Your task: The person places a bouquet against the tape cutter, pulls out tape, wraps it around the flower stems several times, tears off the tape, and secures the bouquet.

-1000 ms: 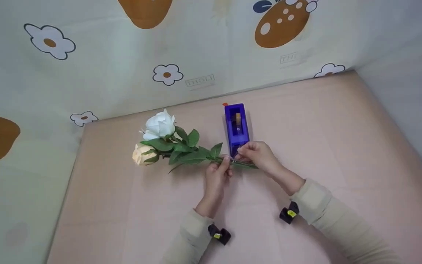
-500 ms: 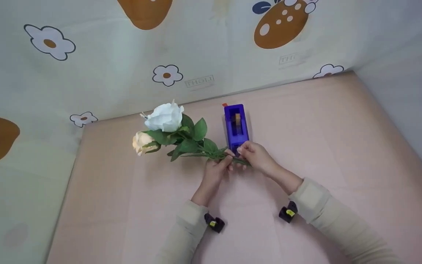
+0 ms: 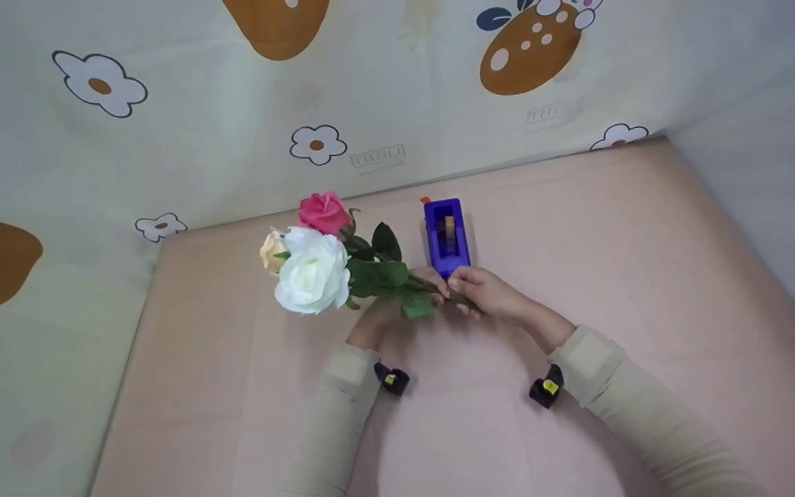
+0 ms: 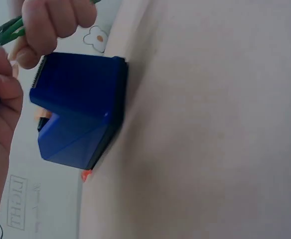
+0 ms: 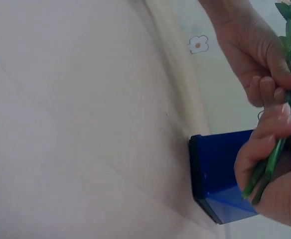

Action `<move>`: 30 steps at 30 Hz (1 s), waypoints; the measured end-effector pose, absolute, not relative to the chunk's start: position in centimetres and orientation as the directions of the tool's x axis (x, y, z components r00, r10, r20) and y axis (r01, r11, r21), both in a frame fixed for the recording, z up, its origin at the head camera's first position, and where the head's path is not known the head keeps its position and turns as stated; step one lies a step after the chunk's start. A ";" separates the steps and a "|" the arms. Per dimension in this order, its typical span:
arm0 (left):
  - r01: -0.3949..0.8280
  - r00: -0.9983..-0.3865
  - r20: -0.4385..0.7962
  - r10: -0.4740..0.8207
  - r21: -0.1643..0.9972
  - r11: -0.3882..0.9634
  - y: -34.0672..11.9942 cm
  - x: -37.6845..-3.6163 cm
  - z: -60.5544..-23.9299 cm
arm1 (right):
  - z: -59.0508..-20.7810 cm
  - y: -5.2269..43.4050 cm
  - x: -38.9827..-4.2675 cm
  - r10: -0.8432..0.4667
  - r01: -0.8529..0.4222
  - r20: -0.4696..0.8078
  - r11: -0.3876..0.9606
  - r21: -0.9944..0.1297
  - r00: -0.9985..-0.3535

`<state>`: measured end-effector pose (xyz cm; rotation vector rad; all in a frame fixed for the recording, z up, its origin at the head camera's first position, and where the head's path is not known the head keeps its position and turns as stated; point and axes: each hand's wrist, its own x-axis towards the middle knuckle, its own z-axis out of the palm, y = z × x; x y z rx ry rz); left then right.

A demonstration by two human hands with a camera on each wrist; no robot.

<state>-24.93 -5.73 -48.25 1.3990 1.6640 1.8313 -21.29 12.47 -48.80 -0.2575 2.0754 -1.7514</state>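
A bunch of roses points left in the head view: a white rose (image 3: 312, 270), a pink rose (image 3: 325, 212) and a cream rose (image 3: 273, 252), with green leaves (image 3: 377, 276). My left hand (image 3: 382, 309), partly hidden by the leaves, grips the stems below them. Beside it, my right hand (image 3: 493, 295) holds the lower stems (image 5: 272, 162); in the right wrist view their cut ends stick out past its curled fingers. Just behind the hands stands a blue-purple tape dispenser (image 3: 450, 264), its near end hidden by them. A roll (image 3: 449, 228) sits inside it.
A pale pink cloth (image 3: 301, 414) covers the table. Patterned curtain-like walls (image 3: 218, 138) rise behind it and at both sides. An orange tab (image 3: 425, 200) shows at the dispenser's far end. Each wrist wears a black camera mount (image 3: 546, 388).
The bunch has turned in the hands: the white rose swung toward me and the pink rose came into sight. My left hand rolled over and its forearm shifted up and left. The dispenser stayed put.
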 end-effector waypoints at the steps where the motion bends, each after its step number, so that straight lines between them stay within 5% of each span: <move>1: 0.374 -0.486 0.450 0.750 0.882 -0.287 -5.7 -25.0 -48.1 | -48.9 12.4 -21.4 -0.408 0.102 -0.171 0.185 -0.977 -0.897; 5: 0.404 -0.534 0.458 0.711 0.877 -0.262 -5.5 -24.9 -48.0 | -49.2 11.9 -21.5 -0.367 0.028 -0.082 0.151 -0.988 -0.926; 9: 0.312 -0.632 0.427 0.647 0.904 -0.292 -5.3 -23.9 -48.2 | -49.2 11.4 -21.2 -0.248 0.004 -0.034 0.119 -0.993 -0.968; 13: 0.206 -0.818 0.287 0.498 0.955 -0.212 -4.7 -22.2 -48.3 | -48.9 10.9 -20.8 -0.146 0.016 -0.025 0.068 -0.998 -0.989; 17: 0.136 -0.968 0.137 0.208 0.991 -0.022 -3.1 -20.4 -48.5 | -48.6 10.5 -20.3 -0.075 0.010 -0.015 0.071 -0.997 -0.997; 20: 0.095 -0.995 0.094 -0.029 0.995 -0.023 -1.6 -19.1 -48.6 | -48.7 10.3 -20.0 -0.054 -0.053 0.044 0.175 -0.983 -0.998; 23: 0.051 -0.987 0.020 -0.158 0.979 -0.195 -0.6 -18.3 -48.3 | -48.9 10.2 -19.8 -0.052 -0.116 0.106 0.274 -0.955 -0.993; 26: 0.013 -0.993 -0.028 -0.112 0.938 -0.346 -0.5 -18.3 -48.2 | -48.9 10.1 -19.9 -0.041 -0.109 0.101 0.277 -0.955 -0.994; 30: -0.020 -0.994 0.024 0.111 0.923 -0.385 -1.8 -19.1 -48.9 | -48.8 10.3 -20.1 -0.061 -0.038 0.025 0.218 -0.975 -0.998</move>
